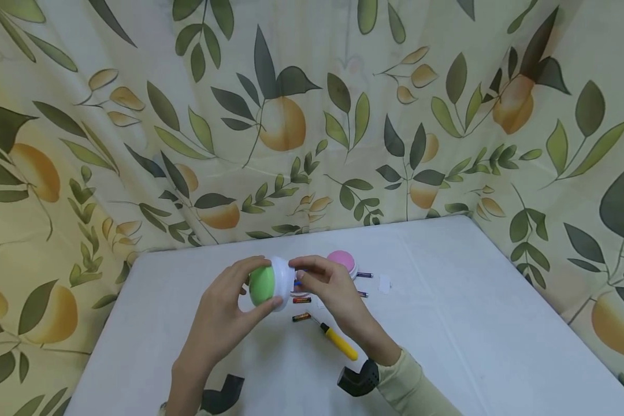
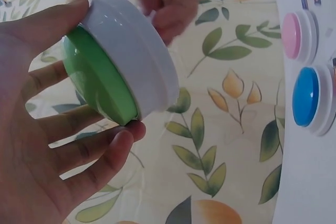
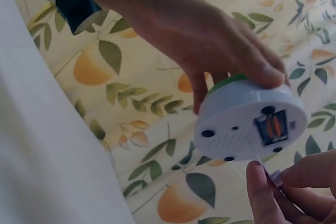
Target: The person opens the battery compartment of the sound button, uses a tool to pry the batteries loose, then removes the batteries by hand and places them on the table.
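My left hand [image 1: 219,312] grips a round white push button with a green top [image 1: 262,286] above the table, turned on its side. Thumb and fingers reach around its rim in the left wrist view. On its underside, seen in the right wrist view, the battery compartment [image 3: 272,128] is uncovered, with batteries inside and speaker holes beside it. My right hand [image 3: 299,187] pinches a small white battery cover [image 3: 275,177] by its edge, close below that underside. In the head view the right fingers hide this piece.
A pink-topped button [image 1: 341,261] and a blue-topped button [image 2: 306,96] stand on the white table [image 1: 426,323]. Nearby lie loose batteries [image 1: 301,317], a yellow-handled screwdriver [image 1: 340,344] and a small white piece [image 1: 385,283]. A patterned curtain [image 1: 343,115] hangs behind.
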`<state>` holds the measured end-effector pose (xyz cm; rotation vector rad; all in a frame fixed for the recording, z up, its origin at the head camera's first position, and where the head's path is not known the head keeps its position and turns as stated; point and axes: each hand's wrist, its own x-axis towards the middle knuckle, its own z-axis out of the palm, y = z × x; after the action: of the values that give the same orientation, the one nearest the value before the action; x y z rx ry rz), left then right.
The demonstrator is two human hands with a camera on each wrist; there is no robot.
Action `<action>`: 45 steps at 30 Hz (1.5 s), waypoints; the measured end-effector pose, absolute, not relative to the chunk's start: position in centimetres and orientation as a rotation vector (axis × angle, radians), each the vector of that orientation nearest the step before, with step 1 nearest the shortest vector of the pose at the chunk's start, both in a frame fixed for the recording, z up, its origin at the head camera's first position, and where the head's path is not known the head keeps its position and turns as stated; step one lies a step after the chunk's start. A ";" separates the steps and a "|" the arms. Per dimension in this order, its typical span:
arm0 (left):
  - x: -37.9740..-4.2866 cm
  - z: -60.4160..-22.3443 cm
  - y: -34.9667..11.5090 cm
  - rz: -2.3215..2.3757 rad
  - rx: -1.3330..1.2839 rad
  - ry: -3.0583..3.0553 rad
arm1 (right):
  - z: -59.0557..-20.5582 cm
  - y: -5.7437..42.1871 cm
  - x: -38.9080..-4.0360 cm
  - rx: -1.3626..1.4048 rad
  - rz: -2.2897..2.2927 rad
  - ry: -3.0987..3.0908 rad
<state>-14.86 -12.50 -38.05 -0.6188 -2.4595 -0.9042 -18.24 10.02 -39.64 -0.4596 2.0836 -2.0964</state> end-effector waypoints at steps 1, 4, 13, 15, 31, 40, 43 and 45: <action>-14.8 -38.0 -12.5 -0.921 -0.626 -2.454 | -39.8 9.9 -18.4 -0.457 -2.102 2.081; -14.8 -37.7 -12.5 -0.983 -0.648 -2.446 | -40.5 9.6 -18.8 -0.437 -2.108 2.079; -14.3 -37.9 -12.4 -1.073 -0.676 -2.430 | -43.9 7.9 -19.3 -0.380 -2.009 2.135; -14.2 -37.9 -12.3 -1.088 -0.680 -2.431 | -44.5 7.5 -19.2 -0.392 -1.979 2.141; -14.3 -37.2 -12.2 -1.082 -0.676 -2.457 | -47.8 5.9 -19.3 -0.485 -1.790 2.105; -14.2 -37.1 -12.3 -1.095 -0.670 -2.469 | -48.9 5.4 -19.1 -0.656 -1.567 2.431; -14.2 -37.1 -12.3 -1.094 -0.670 -2.475 | -48.9 5.4 -18.9 -0.700 -1.493 2.462; -14.1 -37.2 -12.3 -1.094 -0.668 -2.481 | -48.9 5.5 -18.8 -0.715 -1.468 2.461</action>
<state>-14.14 -12.30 -37.18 -0.6680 -2.4809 -1.0939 -18.75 5.48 -48.89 -0.7151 2.4612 -1.4683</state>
